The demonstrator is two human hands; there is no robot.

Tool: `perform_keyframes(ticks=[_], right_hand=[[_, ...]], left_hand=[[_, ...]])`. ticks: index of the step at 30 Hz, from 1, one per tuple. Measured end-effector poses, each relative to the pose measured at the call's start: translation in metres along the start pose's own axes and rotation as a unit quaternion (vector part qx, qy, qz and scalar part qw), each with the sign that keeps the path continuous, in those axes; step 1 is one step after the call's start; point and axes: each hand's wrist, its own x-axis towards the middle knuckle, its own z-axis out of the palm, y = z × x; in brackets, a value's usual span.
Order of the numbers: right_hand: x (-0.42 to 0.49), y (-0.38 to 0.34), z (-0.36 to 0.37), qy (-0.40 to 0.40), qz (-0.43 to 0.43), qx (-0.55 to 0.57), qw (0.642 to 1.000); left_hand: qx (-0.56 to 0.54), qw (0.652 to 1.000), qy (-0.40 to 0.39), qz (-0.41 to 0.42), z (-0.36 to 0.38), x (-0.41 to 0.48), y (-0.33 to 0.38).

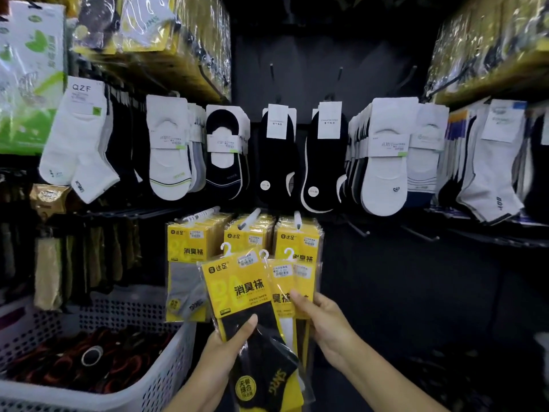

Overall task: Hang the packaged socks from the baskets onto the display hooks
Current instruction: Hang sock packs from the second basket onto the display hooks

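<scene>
My left hand [227, 346] grips a yellow sock pack [237, 289] holding black socks, thumb across its front. Fanned behind it are two more yellow packs [286, 281] with white plastic hangers; my right hand [322, 319] holds these from the right side, thumb on their front. All three sit low in front of the display. Just behind them, three hooks [252, 217] carry rows of the same yellow packs [185, 248]. A white perforated basket [166, 379] stands at lower left with dark packaged items inside.
White and black socks [169, 150] hang in a row on the dark wall above. Bare hooks [359, 230] jut out to the right of the yellow rows and higher up at centre. Yellow bagged stock [166, 40] fills the upper shelves.
</scene>
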Motion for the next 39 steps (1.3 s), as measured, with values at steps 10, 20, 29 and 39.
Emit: perform_keyframes(ticks=[10,20,29,39], right_hand=[[0.014,-0.015,-0.018,0.087,-0.034,0.019,0.995],[0.065,-0.043,-0.016,0.109,-0.077,-0.059,0.989],[0.104,-0.031,-0.014,0.158,-0.059,-0.078,0.983],[0.101,-0.013,-0.017,0.344,-0.076,-0.168,0.921]], left_hand=[[0.007,0.996,0.083,0.042,-0.012,0.004,0.018],[0.014,0.987,0.127,0.092,-0.050,0.026,0.031],[0.001,0.990,0.121,0.073,-0.052,0.038,0.022],[-0.004,0.993,0.113,0.044,-0.020,0.045,0.010]])
